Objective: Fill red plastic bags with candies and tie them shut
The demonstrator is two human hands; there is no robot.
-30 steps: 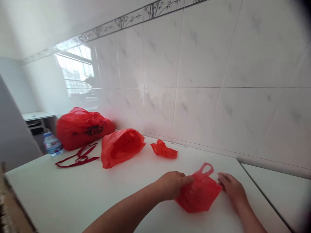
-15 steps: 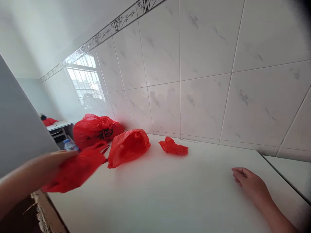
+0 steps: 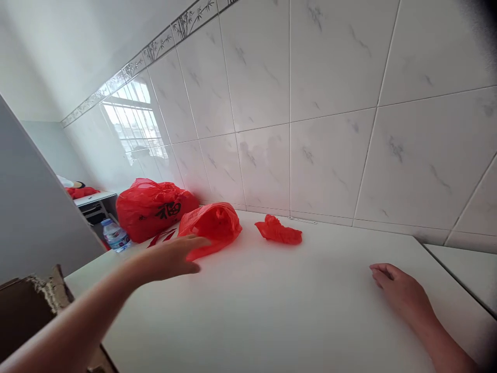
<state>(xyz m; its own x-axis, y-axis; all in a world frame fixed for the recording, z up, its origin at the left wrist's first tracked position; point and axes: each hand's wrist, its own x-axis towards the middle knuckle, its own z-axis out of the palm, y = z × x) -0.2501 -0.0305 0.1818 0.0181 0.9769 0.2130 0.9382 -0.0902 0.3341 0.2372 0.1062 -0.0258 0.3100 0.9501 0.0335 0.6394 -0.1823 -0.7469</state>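
Note:
My left hand (image 3: 173, 257) hovers over the white counter (image 3: 272, 311) with fingers stretched out and nothing in it, its fingertips just short of an open red plastic bag (image 3: 215, 224) lying on its side. My right hand (image 3: 399, 290) rests on the counter at the right, fingers loosely curled, holding nothing. A small crumpled red bag (image 3: 277, 231) lies near the tiled wall between the two hands. A large stuffed red bag with black lettering (image 3: 153, 207) sits at the far left end of the counter.
A water bottle (image 3: 115, 235) stands beyond the counter's left end. Dark red ribbon pieces (image 3: 161, 237) lie by the open bag. A cardboard box edge (image 3: 34, 305) shows at lower left. The tiled wall (image 3: 310, 129) runs behind the counter, and a second white surface (image 3: 466, 274) adjoins at right.
My left hand carried the folded red bag away to the left, let go of it out of view, and has come back without it toward the open red bag. My right hand stayed put.

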